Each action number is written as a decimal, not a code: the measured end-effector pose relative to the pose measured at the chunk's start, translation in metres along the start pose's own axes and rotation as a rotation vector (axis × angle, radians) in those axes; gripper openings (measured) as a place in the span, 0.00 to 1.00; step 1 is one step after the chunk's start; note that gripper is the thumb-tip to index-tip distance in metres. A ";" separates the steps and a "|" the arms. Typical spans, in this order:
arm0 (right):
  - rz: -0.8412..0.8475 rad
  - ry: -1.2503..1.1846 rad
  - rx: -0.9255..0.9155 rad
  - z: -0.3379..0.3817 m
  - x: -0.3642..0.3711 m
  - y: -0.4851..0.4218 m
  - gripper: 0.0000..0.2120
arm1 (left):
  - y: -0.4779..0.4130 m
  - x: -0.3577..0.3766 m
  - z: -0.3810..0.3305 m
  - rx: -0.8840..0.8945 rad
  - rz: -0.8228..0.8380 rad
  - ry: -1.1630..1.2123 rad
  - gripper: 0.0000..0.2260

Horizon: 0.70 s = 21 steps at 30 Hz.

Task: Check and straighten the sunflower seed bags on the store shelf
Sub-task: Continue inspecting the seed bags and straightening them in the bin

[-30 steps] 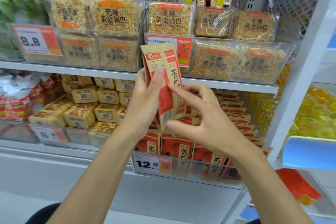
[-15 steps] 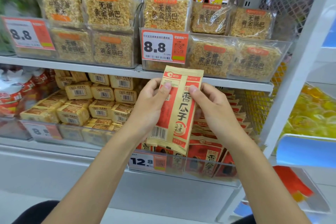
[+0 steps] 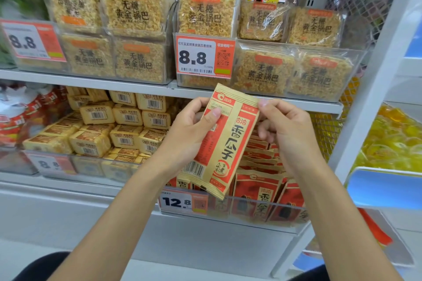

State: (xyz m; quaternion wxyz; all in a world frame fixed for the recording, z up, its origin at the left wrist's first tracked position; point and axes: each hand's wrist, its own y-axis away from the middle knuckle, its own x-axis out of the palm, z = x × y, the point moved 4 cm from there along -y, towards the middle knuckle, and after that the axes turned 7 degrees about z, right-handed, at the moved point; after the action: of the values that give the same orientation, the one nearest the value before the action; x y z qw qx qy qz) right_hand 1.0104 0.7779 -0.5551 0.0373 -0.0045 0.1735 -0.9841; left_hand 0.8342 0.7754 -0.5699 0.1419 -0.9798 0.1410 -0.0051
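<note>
Left grip (image 3: 191, 134) and right grip (image 3: 290, 134) both pinch the top of the sunflower seed bag (image 3: 225, 143), above the 12.8 price tag (image 3: 180, 201). Best to keep it flat, then seat it upright behind that tag.

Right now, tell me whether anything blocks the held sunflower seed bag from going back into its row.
Nothing visible lies between them. The left hand and right hand hold the sunflower seed bag over the row of seed bags. Only the bin's clear front wall, carrying the 12.8 price tag, stands lower down.
</note>
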 end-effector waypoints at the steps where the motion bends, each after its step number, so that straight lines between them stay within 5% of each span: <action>1: 0.006 -0.005 -0.003 0.000 0.000 0.000 0.12 | 0.000 0.000 0.000 -0.002 0.006 -0.004 0.08; 4: 0.002 -0.015 -0.020 0.000 0.001 0.001 0.10 | 0.000 0.003 -0.001 -0.001 0.018 -0.005 0.09; 7: -0.043 -0.045 -0.044 -0.003 0.002 0.000 0.12 | 0.004 0.001 0.007 -0.201 0.060 0.172 0.19; 12: -0.040 -0.090 -0.094 -0.008 0.003 -0.003 0.10 | 0.014 0.008 0.018 -0.400 0.531 0.437 0.25; 14: -0.010 -0.062 -0.082 -0.011 0.009 -0.003 0.11 | 0.016 0.011 0.016 -0.427 0.585 0.484 0.22; 16: 0.044 -0.071 -0.022 -0.012 0.013 -0.005 0.16 | 0.010 0.012 0.014 -0.419 0.456 0.438 0.18; 19: 0.156 -0.205 0.110 -0.012 0.012 -0.005 0.30 | -0.004 0.000 0.014 -0.192 0.053 0.040 0.15; 21: 0.245 -0.078 0.076 -0.007 0.013 -0.003 0.23 | -0.007 -0.001 0.010 -0.060 -0.064 -0.118 0.13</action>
State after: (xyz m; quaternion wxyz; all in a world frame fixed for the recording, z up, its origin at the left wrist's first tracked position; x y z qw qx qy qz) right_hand 0.9972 0.7823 -0.5605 0.1639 -0.0204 0.1339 -0.9771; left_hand 0.8354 0.7845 -0.5778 0.1203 -0.9862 0.1013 0.0523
